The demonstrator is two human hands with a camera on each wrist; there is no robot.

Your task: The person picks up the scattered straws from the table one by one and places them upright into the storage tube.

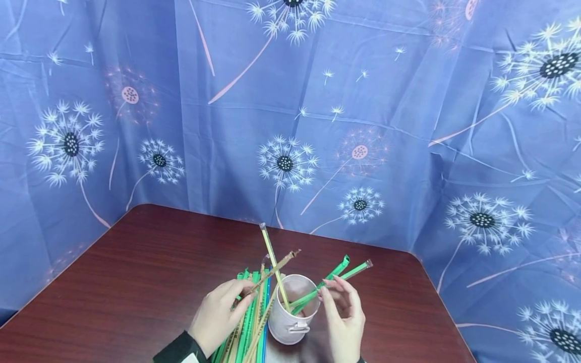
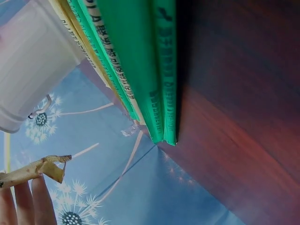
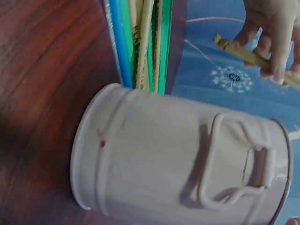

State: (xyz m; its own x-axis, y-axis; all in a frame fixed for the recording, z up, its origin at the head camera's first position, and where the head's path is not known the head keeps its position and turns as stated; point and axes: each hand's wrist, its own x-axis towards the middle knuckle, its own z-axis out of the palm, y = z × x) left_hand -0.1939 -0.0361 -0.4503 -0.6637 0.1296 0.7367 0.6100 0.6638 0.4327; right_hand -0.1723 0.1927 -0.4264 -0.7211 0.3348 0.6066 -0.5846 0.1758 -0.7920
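Note:
A white metal pot (image 1: 292, 312) with a wire handle stands near the table's front edge; it also fills the right wrist view as the pot (image 3: 178, 154). Beside it on the left lies a pile of wrapped sticks (image 1: 249, 327) in green, tan and blue. My left hand (image 1: 245, 295) pinches a tan stick (image 1: 277, 267) that points up over the pile. My right hand (image 1: 326, 290) pinches a green stick (image 1: 338, 278) whose lower end is inside the pot. A yellow-green stick (image 1: 271, 254) leans in the pot too. The left wrist view shows the green sticks (image 2: 140, 70) and the tan stick (image 2: 33, 171).
The dark wooden table (image 1: 136, 282) has rounded corners. A blue cloth with dandelions (image 1: 290, 126) hangs close behind it and along both sides. Bare wood stretches to the left of the pile and to the right of the pot.

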